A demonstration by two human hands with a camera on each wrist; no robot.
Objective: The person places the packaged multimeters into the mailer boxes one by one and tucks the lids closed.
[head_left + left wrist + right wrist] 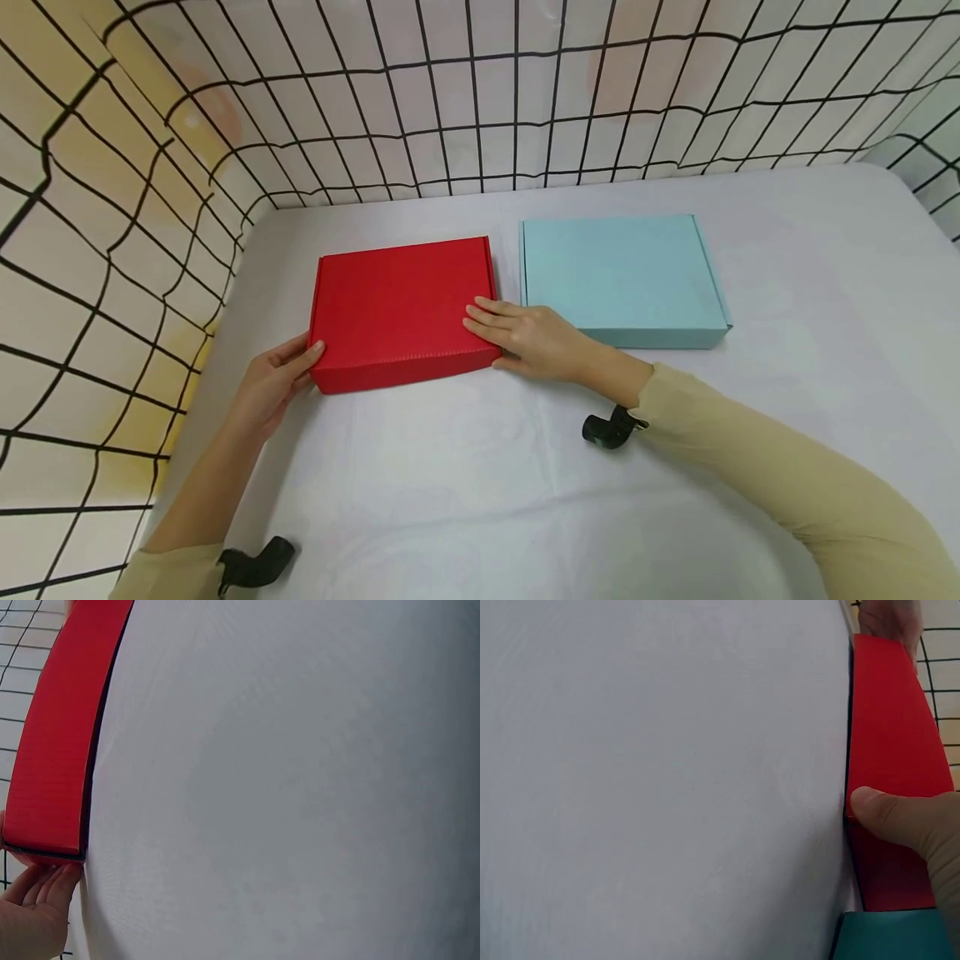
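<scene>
A closed red cardboard box [405, 308] lies a little askew on the white-covered table. My left hand [273, 379] grips its left side near the front corner, thumb at the lid's edge; in the left wrist view the fingers of that hand [41, 907] meet the box's end. At the opposite end my right hand [536, 337] holds the right front corner. Its fingers lie across the lid, while the thumb [889, 814] presses at the corner in the right wrist view. Just right of the red box sits a closed light-blue box [622, 275].
Black wire mesh [480, 125] fences the back and left of the table [450, 483]. A small black camera [611, 427] hangs from the right cuff and another black camera [258, 562] from the left cuff. Both sleeves [750, 450] are beige.
</scene>
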